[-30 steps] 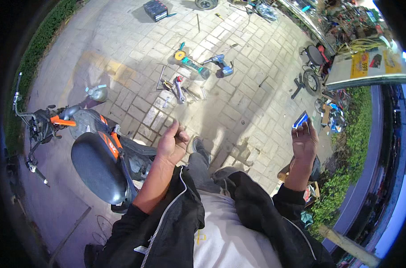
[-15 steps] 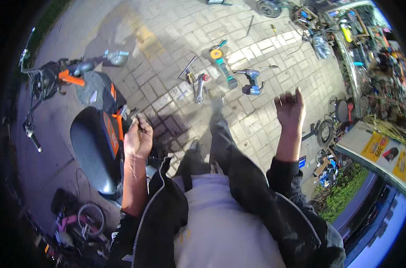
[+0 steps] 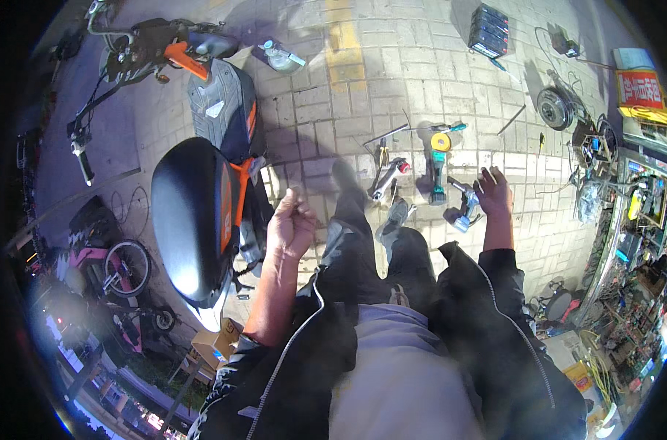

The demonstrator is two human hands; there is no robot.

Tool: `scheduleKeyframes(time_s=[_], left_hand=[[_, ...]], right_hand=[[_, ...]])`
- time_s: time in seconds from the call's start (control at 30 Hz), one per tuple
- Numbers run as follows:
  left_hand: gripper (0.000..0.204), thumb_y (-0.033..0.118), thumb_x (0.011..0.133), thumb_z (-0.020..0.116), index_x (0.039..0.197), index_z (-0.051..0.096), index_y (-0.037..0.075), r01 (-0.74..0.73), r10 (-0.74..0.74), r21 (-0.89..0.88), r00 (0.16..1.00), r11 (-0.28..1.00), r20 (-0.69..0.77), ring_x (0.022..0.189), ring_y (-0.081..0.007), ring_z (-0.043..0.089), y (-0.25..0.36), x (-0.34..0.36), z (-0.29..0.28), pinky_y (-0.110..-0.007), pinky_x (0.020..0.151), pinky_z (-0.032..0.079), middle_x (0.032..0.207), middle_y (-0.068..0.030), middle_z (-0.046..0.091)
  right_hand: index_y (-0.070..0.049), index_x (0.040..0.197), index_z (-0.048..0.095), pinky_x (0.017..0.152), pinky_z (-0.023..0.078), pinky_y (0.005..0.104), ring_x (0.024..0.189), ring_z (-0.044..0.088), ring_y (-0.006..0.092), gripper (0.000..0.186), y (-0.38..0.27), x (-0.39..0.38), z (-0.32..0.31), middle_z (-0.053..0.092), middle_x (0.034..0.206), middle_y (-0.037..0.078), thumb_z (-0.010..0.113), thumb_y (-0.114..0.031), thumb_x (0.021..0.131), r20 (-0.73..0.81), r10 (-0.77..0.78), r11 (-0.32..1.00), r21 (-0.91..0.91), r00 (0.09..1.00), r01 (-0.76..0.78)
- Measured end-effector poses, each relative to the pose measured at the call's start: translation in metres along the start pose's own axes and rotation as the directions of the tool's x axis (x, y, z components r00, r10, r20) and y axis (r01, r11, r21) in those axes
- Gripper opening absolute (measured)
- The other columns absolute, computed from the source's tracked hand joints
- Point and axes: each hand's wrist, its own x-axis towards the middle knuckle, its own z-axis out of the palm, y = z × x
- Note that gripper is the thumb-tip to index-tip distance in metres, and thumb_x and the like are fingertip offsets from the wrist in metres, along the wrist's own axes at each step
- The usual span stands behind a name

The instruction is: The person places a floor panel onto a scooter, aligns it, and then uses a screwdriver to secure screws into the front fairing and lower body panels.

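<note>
Standing beside the orange-and-black scooter [image 3: 201, 172], no tool seen in either hand

The left hand [image 3: 291, 229], just right of the scooter's seat [image 3: 190, 235], has its fingers curled toward the thumb; whether they pinch anything I cannot tell. The right hand [image 3: 495, 196], farther right of the scooter, has loosely spread fingers, apparently empty, near the blue drill [image 3: 466, 207]. Drill, teal grinder [image 3: 438, 165] and pliers [image 3: 383, 155] lie on the paving [image 3: 399, 103] right of the scooter, none taken up; what is finished or left cannot be judged.
</note>
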Motion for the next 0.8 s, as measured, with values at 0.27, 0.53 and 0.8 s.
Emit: scheduleKeyframes(time_s=[0.27,0.53,0.8], left_hand=[[0.006,0.008,0.091,0.053,0.094,0.056,0.003,0.089,-0.087,0.150,0.996,0.985,-0.017,0.072,-0.0119,0.056,-0.017,0.143,0.057,-0.022,0.067,0.049,0.082,-0.0060,0.059],[0.015,0.019,0.093,0.052,0.095,0.057,0.005,0.166,-0.167,-0.019,0.981,0.986,-0.098,0.069,-0.0115,0.049,-0.090,0.264,0.019,-0.025,0.064,0.044,0.080,-0.0027,0.054],[0.017,0.013,0.091,0.049,0.098,0.056,-0.001,0.271,-0.229,0.383,0.961,0.883,-0.153,0.065,-0.0149,0.055,-0.192,0.360,-0.005,-0.027,0.063,0.047,0.079,-0.0069,0.056]], right_hand=[[-0.013,0.133,0.037,0.089,0.040,0.0461,0.110,0.049,0.0262,0.043,0.031,0.135,-0.004,0.049,0.125,0.010,0.042,-0.029,0.093,-0.158,0.170,0.963,-0.185,0.973,-0.198],[-0.007,0.111,0.051,0.069,0.050,0.0459,0.090,0.055,0.0261,0.032,0.055,0.307,0.044,0.055,0.101,0.009,0.058,-0.024,0.086,-0.174,0.158,0.812,-0.537,0.972,-0.228],[0.002,0.092,0.060,0.051,0.050,0.0318,0.067,0.062,0.0200,0.023,0.105,0.528,0.002,0.061,0.079,0.008,0.063,-0.018,0.081,-0.271,-0.092,0.676,-0.724,0.958,-0.140]])
